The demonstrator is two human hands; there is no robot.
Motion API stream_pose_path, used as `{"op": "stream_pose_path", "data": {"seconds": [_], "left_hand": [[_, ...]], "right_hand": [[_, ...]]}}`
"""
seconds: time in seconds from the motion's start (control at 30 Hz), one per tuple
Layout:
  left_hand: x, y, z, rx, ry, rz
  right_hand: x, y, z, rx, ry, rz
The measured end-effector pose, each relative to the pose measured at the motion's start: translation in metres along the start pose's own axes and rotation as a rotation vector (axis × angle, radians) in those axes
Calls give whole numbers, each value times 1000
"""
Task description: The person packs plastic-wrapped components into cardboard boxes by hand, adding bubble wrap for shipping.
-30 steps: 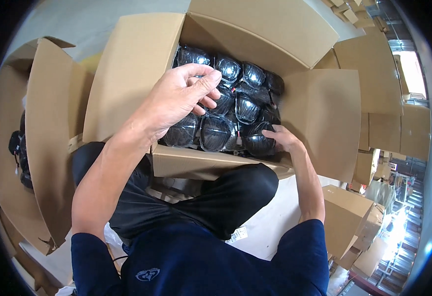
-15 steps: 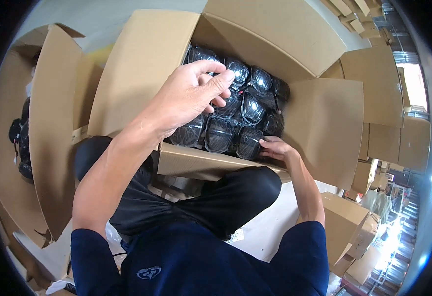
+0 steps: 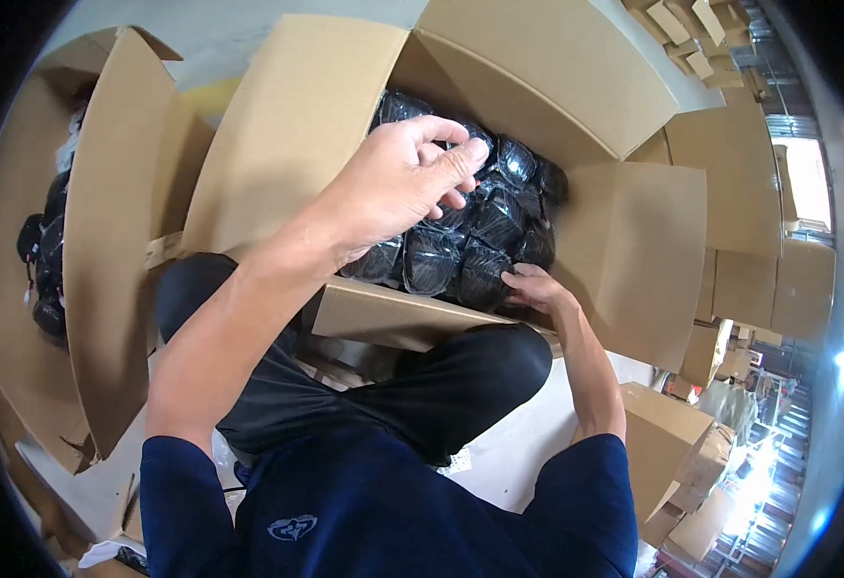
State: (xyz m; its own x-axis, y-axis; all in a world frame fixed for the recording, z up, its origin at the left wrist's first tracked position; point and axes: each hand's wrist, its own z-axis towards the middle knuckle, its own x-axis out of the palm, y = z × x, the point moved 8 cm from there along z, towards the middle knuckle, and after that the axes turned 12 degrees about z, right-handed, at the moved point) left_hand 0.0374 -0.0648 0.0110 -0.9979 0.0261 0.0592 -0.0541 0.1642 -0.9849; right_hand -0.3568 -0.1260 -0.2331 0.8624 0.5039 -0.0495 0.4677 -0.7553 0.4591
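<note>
An open cardboard box (image 3: 287, 144) stands in front of my knees, packed with several black items in shiny clear bags (image 3: 441, 255). My left hand (image 3: 398, 188) is raised over the box with its fingers curled. Thumb and forefinger are pinched together just at the top of one bagged item (image 3: 518, 159); whether they hold it is unclear. My right hand (image 3: 536, 287) is lower, at the box's near right corner. Its fingers grip the edge of a bagged black item (image 3: 485, 275) by the near flap (image 3: 393, 318).
A second open box (image 3: 104, 289) at my left holds more black items (image 3: 46, 250). Smaller cardboard boxes (image 3: 663, 433) sit on the pale floor to my right, and stacked boxes (image 3: 778, 270) rise behind them. My black-trousered legs (image 3: 422, 385) lie under the box's near flap.
My left hand has risen toward the camera and shifted right over the box. My right hand has slid a little down and left along the near row of bagged items.
</note>
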Motion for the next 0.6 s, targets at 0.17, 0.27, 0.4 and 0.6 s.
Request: {"op": "stream_pose_path", "data": {"seconds": [0.17,0.27,0.4,0.6], "left_hand": [[-14,-4,-6,-1,-55,58],[-29,-10,-18,-33,-75,26],[-30,4,-11,113,-134,79],[-117,-55,-126,266,-234,146]], "right_hand": [[39,23,-10,-110,-185,-390],[69,34,-1,-98,-51,-672],[95,26,-4,-224,5,-742],[27,19,-7,-497,-356,-1005]]}}
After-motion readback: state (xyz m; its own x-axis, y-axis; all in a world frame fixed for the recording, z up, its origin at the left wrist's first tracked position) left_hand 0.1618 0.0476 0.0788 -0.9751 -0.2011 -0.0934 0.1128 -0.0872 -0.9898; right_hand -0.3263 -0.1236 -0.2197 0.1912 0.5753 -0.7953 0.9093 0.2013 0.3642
